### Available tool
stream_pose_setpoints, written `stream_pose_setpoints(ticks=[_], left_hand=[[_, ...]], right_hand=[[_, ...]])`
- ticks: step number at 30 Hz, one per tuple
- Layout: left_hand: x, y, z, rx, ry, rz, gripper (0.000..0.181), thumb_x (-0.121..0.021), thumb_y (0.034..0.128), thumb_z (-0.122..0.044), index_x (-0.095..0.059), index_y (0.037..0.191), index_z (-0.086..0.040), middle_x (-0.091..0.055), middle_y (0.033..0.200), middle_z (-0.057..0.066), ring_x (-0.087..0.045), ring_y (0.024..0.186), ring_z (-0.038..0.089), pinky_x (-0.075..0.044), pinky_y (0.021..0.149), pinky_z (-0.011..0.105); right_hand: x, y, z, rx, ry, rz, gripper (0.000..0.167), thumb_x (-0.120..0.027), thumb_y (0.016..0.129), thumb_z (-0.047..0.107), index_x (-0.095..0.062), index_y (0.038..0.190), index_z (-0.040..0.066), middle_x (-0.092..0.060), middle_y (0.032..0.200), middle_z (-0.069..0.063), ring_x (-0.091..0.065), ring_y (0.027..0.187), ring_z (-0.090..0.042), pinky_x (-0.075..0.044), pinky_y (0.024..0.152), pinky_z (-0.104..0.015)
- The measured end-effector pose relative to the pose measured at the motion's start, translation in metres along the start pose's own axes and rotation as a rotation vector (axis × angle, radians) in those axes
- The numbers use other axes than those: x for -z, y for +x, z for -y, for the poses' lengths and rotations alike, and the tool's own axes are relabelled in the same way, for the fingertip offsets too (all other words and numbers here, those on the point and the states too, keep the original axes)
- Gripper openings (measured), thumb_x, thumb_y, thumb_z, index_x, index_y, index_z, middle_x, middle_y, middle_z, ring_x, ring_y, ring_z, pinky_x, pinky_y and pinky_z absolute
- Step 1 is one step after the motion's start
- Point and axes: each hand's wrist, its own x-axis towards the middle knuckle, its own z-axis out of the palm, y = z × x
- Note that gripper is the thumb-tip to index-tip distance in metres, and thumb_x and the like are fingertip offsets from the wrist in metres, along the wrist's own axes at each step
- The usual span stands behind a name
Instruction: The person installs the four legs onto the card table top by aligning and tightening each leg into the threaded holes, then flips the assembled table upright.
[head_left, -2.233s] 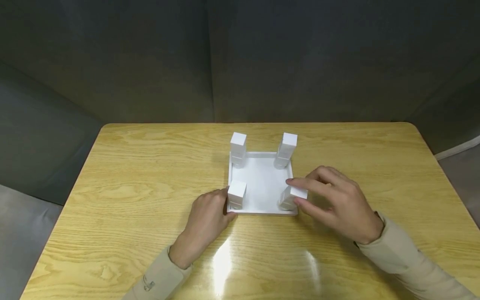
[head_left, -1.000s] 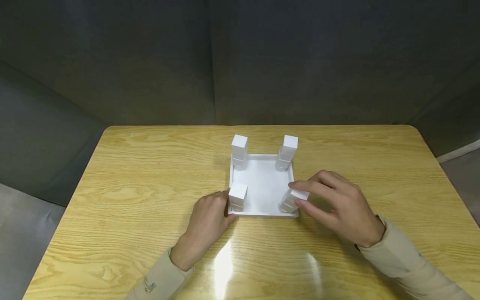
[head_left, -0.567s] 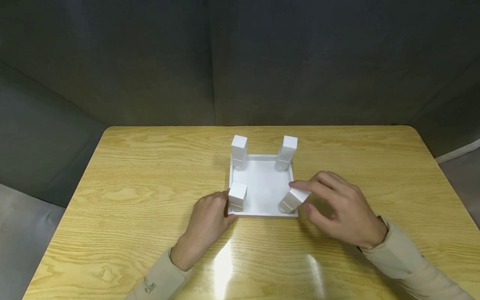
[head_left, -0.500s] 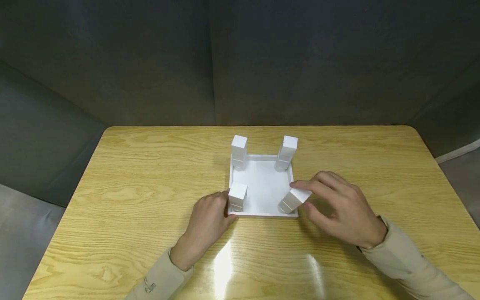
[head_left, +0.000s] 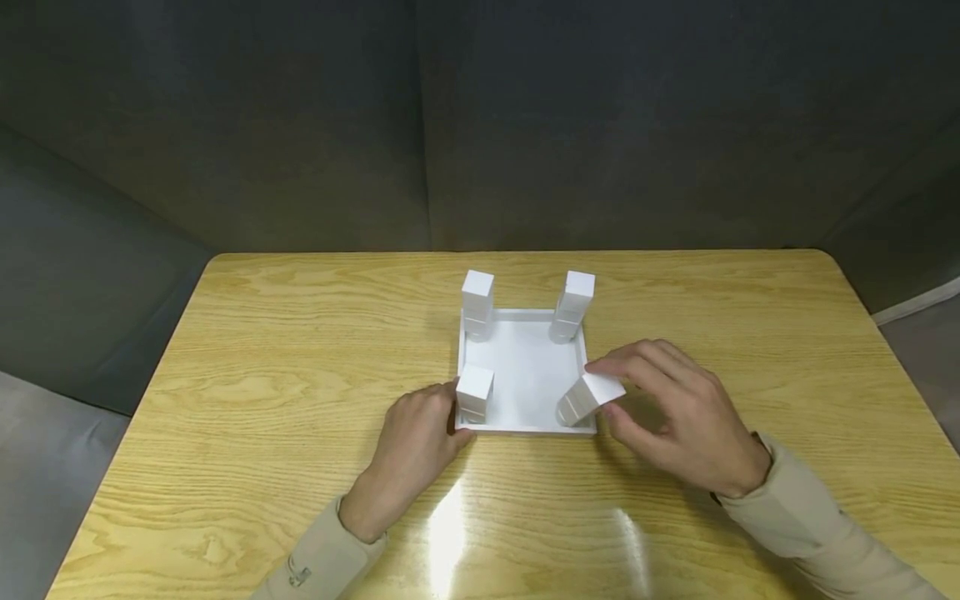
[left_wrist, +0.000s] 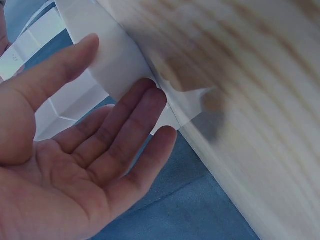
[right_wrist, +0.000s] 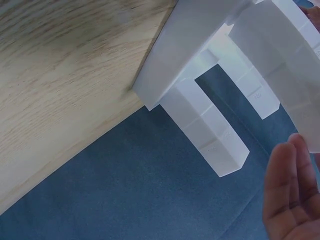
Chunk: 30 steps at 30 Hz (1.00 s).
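A white square tray [head_left: 528,375] with a low rim lies on the table, and a segmented white column stands at each corner. In the head view, my left hand [head_left: 416,446] holds the tray's front left corner, thumb at the front and fingers along the left side. My right hand [head_left: 675,408] pinches the top of the front right column [head_left: 592,396] between thumb and fingers. That column leans outward to the right, its foot still at the tray's corner. The front left column [head_left: 475,387] stands beside my left hand. In the right wrist view, fingertips [right_wrist: 285,155] meet the column's end.
Two more white columns, the back left column [head_left: 478,304] and the back right column [head_left: 574,300], rise from the tray's far corners. The wooden table [head_left: 262,358] spreads around the tray. Behind its far edge hangs a dark curtain [head_left: 300,125].
The front right column has tipped farther outward to the right, with my right fingers moving along with its top. My left hand and the tray keep their places.
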Motion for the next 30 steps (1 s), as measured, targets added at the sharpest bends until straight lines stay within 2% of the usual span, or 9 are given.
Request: stream_pose_setpoints(ticks=[5, 10, 13, 19, 23, 26, 30], left_hand=[[-0.0001, -0.0002, -0.0002, 0.001, 0.004, 0.002, 0.062, -0.099, 0.0772, -0.001, -0.068, 0.126, 0.021, -0.076, 0.110, 0.031, -0.077, 0.100, 0.045, -0.064, 0.087, 0.056], [-0.0002, -0.0006, -0.0004, -0.001, 0.005, -0.002, 0.062, -0.099, 0.0769, -0.001, -0.068, 0.125, 0.021, -0.076, 0.110, 0.031, -0.077, 0.100, 0.045, -0.063, 0.088, 0.057], [-0.0005, -0.0010, -0.0003, -0.006, 0.008, -0.006, 0.061, -0.099, 0.0767, -0.002, -0.068, 0.124, 0.021, -0.076, 0.109, 0.031, -0.077, 0.099, 0.045, -0.063, 0.088, 0.057], [-0.0003, -0.0017, -0.0007, 0.002, 0.004, -0.002, 0.061, -0.099, 0.0769, -0.001, -0.068, 0.123, 0.023, -0.076, 0.108, 0.032, -0.078, 0.098, 0.045, -0.063, 0.087, 0.057], [-0.0001, -0.0015, -0.0008, 0.005, 0.005, 0.002, 0.061, -0.099, 0.0768, -0.002, -0.068, 0.123, 0.023, -0.076, 0.108, 0.032, -0.078, 0.098, 0.044, -0.063, 0.088, 0.057], [0.0001, -0.0014, -0.0008, -0.002, 0.008, 0.000, 0.061, -0.099, 0.0765, -0.001, -0.068, 0.124, 0.022, -0.077, 0.106, 0.030, -0.078, 0.095, 0.042, -0.064, 0.087, 0.056], [0.0004, -0.0012, -0.0009, -0.009, 0.013, -0.004, 0.061, -0.100, 0.0763, -0.001, -0.068, 0.124, 0.021, -0.077, 0.106, 0.030, -0.078, 0.094, 0.042, -0.064, 0.087, 0.056]], right_hand=[[0.0011, -0.0007, 0.0005, -0.022, 0.004, 0.032, 0.031, -0.062, 0.099, 0.025, -0.076, 0.120, 0.007, -0.074, 0.114, -0.001, -0.067, 0.097, -0.017, -0.055, 0.082, -0.019], [0.0017, -0.0008, 0.0021, -0.060, -0.017, 0.066, 0.038, -0.062, 0.108, 0.040, -0.075, 0.119, 0.007, -0.072, 0.111, 0.001, -0.065, 0.091, -0.012, -0.053, 0.080, -0.018], [0.0006, -0.0001, 0.0027, -0.042, -0.030, 0.051, 0.044, -0.059, 0.111, 0.047, -0.076, 0.122, 0.008, -0.070, 0.105, 0.003, -0.064, 0.086, -0.011, -0.053, 0.077, -0.019], [-0.0020, 0.0019, 0.0024, 0.031, -0.037, 0.002, 0.041, -0.061, 0.112, 0.048, -0.081, 0.121, 0.013, -0.062, 0.095, 0.004, -0.048, 0.075, -0.005, -0.043, 0.062, -0.019], [-0.0028, 0.0016, 0.0026, 0.040, -0.040, -0.002, 0.046, -0.062, 0.111, 0.051, -0.081, 0.122, 0.010, -0.061, 0.094, 0.003, -0.047, 0.077, -0.006, -0.043, 0.063, -0.020], [-0.0024, 0.0001, 0.0023, 0.034, -0.040, 0.005, 0.045, -0.059, 0.111, 0.045, -0.079, 0.126, 0.007, -0.062, 0.096, 0.003, -0.050, 0.080, -0.007, -0.045, 0.066, -0.022], [-0.0021, -0.0017, 0.0008, 0.022, -0.029, 0.008, 0.041, -0.058, 0.102, 0.029, -0.077, 0.129, 0.006, -0.064, 0.097, 0.003, -0.054, 0.083, -0.009, -0.046, 0.068, -0.024]])
